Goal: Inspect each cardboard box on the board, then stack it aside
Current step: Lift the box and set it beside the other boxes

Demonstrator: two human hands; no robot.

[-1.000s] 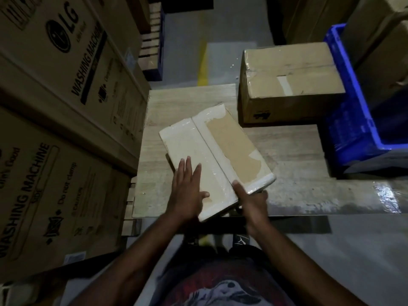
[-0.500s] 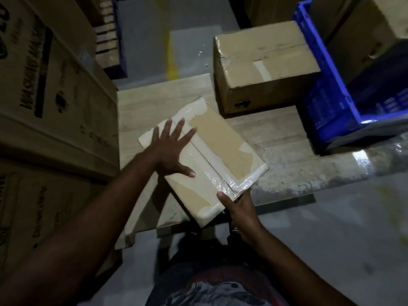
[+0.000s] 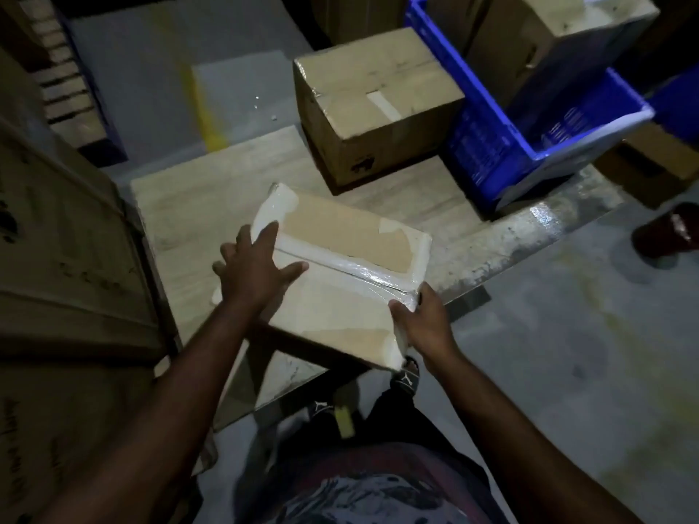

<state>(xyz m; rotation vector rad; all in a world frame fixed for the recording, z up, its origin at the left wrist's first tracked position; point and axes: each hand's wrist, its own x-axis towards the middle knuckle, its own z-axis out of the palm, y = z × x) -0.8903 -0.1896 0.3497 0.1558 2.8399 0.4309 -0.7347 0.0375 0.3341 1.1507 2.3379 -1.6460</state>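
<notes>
Midway through an inspection, a person leans over a pale wooden board [image 3: 227,206] in a dim warehouse aisle, handling a flat cardboard box [image 3: 340,266] wrapped in glossy tape. That box sits at the board's near edge, its closest corner overhanging and apparently tilted up off the surface. Left hand [image 3: 257,270] lies spread and flat on the box's top face, fingers unclenched, pressing rather than gripping; right hand [image 3: 423,319] pinches the near right corner, thumb on top and fingers curled beneath the edge. A larger taped carton [image 3: 378,104] stands at the board's far side, just beside a blue plastic crate [image 3: 491,145] that holds another carton [image 3: 559,47]. Tall printed appliance cartons [image 3: 64,259] wall off the left. Judging by the scene, the flat box is under examination and not yet set aside, while the larger carton awaits its turn; no finished stack can be identified with certainty from this view.
</notes>
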